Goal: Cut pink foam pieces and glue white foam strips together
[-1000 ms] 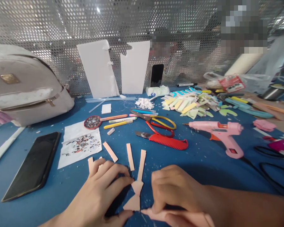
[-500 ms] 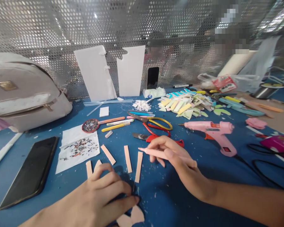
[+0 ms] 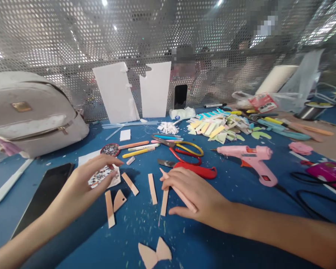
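My left hand, thumb and fingers apart with nothing between them, hovers over a white sheet strewn with dark and coloured flecks. My right hand holds a peach-pink marker slanting across its fingers. Its fingertips reach over the top of a peach strip; I cannot tell whether they touch it. More strips lie leftward: one beside it, one tilted and a two-toned one. A small peach wedge with a dark dot lies among them. Nearest me is a two-lobed peach cutout.
Red-handled cutters, yellow-and-red scissors and several markers lie beyond my hands. A pink glue gun with its cord is at right. A black phone and a pale backpack are at left, a paper-scrap pile behind.
My left hand has lifted off the peach cutout and moved up and left over the flecked sheet. My right hand has shifted left and turned palm down, the marker now lying across its fingers.
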Tool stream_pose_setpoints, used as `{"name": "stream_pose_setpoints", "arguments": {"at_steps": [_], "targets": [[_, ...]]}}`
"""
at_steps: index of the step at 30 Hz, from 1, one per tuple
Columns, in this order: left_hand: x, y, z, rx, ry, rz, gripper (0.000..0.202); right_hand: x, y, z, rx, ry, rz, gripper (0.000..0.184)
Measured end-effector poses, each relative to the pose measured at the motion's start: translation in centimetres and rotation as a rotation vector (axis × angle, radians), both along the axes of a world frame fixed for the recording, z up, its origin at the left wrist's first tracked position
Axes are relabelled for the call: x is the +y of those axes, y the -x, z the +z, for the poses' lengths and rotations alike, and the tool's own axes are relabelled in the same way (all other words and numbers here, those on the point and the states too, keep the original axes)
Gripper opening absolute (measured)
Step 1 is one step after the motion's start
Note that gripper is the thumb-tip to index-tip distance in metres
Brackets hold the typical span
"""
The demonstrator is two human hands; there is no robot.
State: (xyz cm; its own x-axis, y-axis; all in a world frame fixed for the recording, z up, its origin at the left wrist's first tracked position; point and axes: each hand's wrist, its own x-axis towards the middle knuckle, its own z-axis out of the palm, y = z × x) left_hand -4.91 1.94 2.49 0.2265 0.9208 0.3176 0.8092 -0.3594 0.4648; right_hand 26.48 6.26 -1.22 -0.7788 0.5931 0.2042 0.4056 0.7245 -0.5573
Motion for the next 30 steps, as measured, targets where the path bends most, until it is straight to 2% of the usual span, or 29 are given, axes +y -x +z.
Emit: {"name": "stream_pose_setpoints", "arguments": {"at_steps": [2,3,6,10,14,17,20,22,26,30], "targets": [[-0.5,-1.1,-0.3,-0.035,0.056,-0.025,0.02,0.0,0.1,0.1,-0.012,-0.007,0.012,0.035],[-0.9,-1.8,-0.5,-0.02,0.086,-0.099,0.019,0.0,0.2,0.1,-0.009,-0.007,0.014,0.032],[-2.0,-3.9,-1.3,0.053,-0.006,-0.215,0.027,-0.1,0.3,0.4,0.018,-0.01,0.01,0.023],[-2.1,-5.2,-2.6,0.055,0.008,-0.183,0.042,-0.2,0.5,0.7,0.041,-0.045,0.014,0.008],[-1.1,-5.5,-3.7,0.025,0.06,-0.154,0.06,0.0,0.5,0.3,0.056,-0.163,0.015,0.013],[-0.6,-5.9,-3.8,0.043,0.073,-0.167,0.067,0.2,0.3,0.2,0.092,-0.225,-0.041,0.013],[-0.4,-6.5,-3.6,0.062,0.061,-0.184,0.069,-0.1,0.0,0.4,0.132,-0.244,-0.075,0.006],[-0.2,-6.7,-3.5,0.071,0.045,-0.177,0.071,-0.8,0.0,0.8,0.179,-0.212,-0.02,0.009],[0.2,-7.1,-3.9,0.081,0.033,-0.156,0.083,-2.7,0.2,1.4,0.233,-0.059,0.206,0.026],[0.6,-7.5,-4.3,0.081,0.041,-0.154,0.09,-3.7,0.6,0.9,0.153,0.02,0.266,0.038]]}}
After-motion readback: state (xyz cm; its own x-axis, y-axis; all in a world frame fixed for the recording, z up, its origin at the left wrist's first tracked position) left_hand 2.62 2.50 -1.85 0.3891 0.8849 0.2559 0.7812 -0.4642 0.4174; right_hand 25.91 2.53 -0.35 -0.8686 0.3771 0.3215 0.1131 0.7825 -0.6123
